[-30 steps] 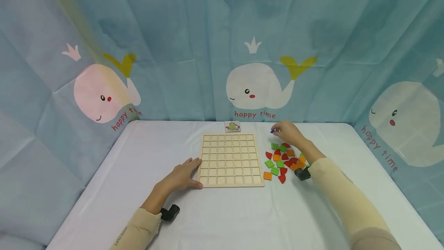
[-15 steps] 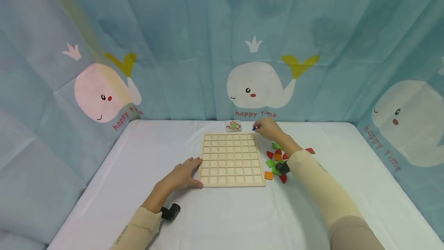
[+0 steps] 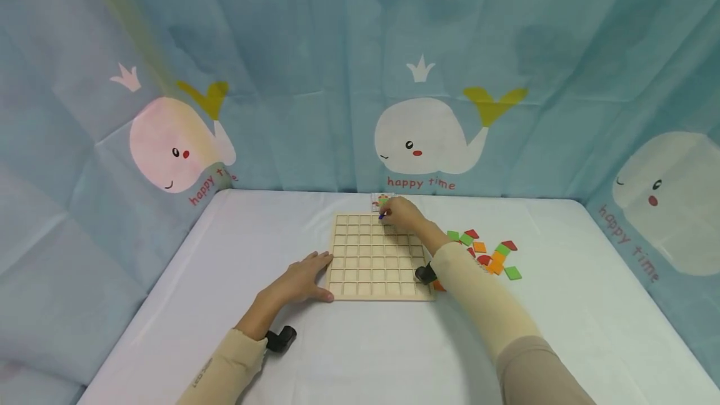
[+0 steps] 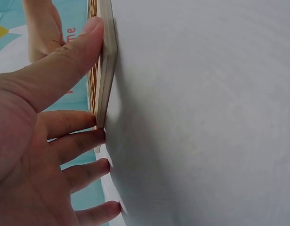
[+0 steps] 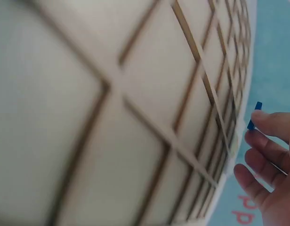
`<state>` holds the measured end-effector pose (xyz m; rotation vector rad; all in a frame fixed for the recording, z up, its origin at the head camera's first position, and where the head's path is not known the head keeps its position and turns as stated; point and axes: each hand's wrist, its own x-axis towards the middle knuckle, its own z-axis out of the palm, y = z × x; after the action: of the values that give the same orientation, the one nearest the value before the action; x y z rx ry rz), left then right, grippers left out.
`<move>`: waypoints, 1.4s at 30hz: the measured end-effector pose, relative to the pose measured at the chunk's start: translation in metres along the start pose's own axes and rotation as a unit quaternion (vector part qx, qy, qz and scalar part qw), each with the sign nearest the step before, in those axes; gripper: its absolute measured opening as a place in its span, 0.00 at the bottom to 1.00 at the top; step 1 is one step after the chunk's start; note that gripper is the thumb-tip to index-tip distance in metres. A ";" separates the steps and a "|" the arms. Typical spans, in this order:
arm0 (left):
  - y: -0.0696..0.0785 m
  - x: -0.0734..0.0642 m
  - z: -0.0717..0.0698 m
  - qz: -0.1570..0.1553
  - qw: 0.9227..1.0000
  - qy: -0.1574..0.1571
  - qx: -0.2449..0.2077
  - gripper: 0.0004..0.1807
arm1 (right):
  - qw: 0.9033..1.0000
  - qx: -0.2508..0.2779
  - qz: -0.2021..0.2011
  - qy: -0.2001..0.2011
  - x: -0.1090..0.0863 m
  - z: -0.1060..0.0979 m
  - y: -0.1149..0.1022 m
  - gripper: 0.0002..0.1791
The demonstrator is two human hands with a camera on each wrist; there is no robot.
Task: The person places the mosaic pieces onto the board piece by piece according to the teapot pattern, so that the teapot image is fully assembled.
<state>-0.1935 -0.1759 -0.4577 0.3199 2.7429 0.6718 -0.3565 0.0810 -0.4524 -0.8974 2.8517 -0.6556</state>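
A light wooden grid board lies on the white table, its square cells bare where they show. My left hand rests at the board's left edge, thumb at the near corner and fingers spread. In the left wrist view, the thumb and fingertips touch the board's side. My right hand is over the far row of cells. Between its thumb and index finger it pinches a small blue tile, seen edge-on in the right wrist view.
Behind the board is a small printed card, partly hidden by the right hand. Right of the board lie loose red, orange and green tiles, some covered by the right forearm. A whale-print curtain stands behind the table.
My right hand has moved left with the blue tile, from beyond the loose tiles to over the board's far row. The left hand has stayed at the board's edge.
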 end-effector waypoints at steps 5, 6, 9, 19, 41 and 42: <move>-0.002 0.001 0.001 0.001 1.000 -0.001 0.004 0.51 | 1.000 -0.007 0.011 -0.011 0.006 0.012 -0.006 0.11; -0.002 0.002 0.001 0.001 1.000 -0.001 0.004 0.51 | 1.000 -0.009 0.016 -0.011 0.007 0.013 -0.007 0.11; -0.002 0.002 0.002 0.002 1.000 0.000 0.004 0.51 | 1.000 -0.013 0.023 -0.010 0.009 0.014 -0.008 0.11; -0.004 0.002 0.001 0.010 1.000 0.004 0.006 0.51 | 1.000 -0.020 0.001 -0.009 0.012 0.014 -0.011 0.12; 0.000 0.003 0.002 -0.001 1.000 -0.002 0.012 0.51 | 1.000 -0.001 -0.007 0.018 -0.030 -0.024 0.020 0.12; 0.000 0.003 0.002 0.000 1.000 -0.002 0.013 0.51 | 1.000 0.001 -0.003 0.020 -0.033 -0.027 0.023 0.13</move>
<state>-0.1954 -0.1744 -0.4605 0.3258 2.7509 0.6341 -0.3468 0.1262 -0.4395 -0.9033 2.8840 -0.6864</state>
